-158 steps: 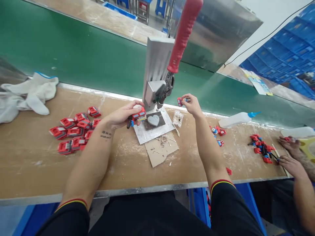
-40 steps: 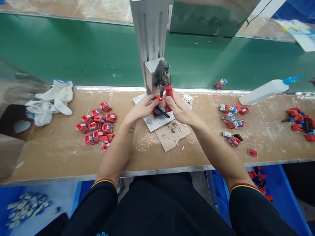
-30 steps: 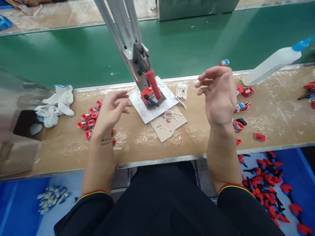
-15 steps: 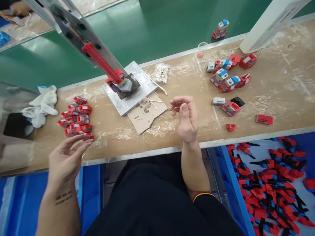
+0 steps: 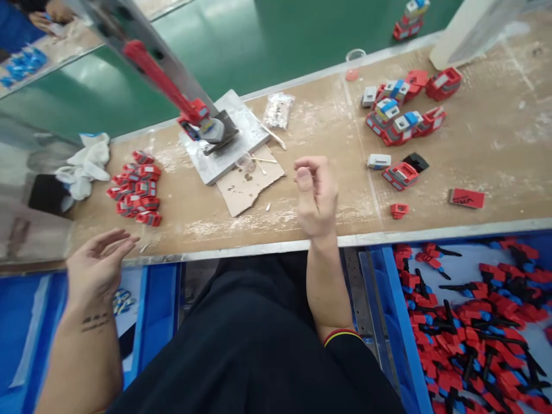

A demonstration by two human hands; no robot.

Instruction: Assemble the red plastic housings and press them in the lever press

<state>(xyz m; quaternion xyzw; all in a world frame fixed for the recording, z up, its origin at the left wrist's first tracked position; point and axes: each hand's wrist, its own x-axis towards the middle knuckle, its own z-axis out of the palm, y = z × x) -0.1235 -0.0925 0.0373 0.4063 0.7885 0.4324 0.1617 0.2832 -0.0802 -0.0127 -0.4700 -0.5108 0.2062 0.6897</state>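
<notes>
My left hand (image 5: 97, 261) is over the table's front edge at the left, thumb and fingers stretched out, holding nothing. Beyond its fingertips lies a cluster of small red and grey toy vehicle parts (image 5: 138, 190). My right hand (image 5: 317, 195) hovers over the middle of the table, thumb up and fingers curled in; nothing shows in it. Left of it lies a torn piece of cardboard (image 5: 241, 198) with cotton swabs (image 5: 261, 164) and a small clear dish (image 5: 245, 163). Behind that stands a press with a red lever (image 5: 159, 75) on a grey metal base plate (image 5: 215, 167).
White gloves (image 5: 88, 164) lie at the far left. A bag of cotton swabs (image 5: 278, 110) sits behind the plate. Red and white toy vehicles (image 5: 399, 123), a red block (image 5: 467, 198) and a white container (image 5: 468, 34) stand right. A blue bin (image 5: 409, 345) holds many red and black parts.
My left hand has drawn back from the red cluster toward the table edge. The fingers of my right hand have curled in further. The camera view has shifted.
</notes>
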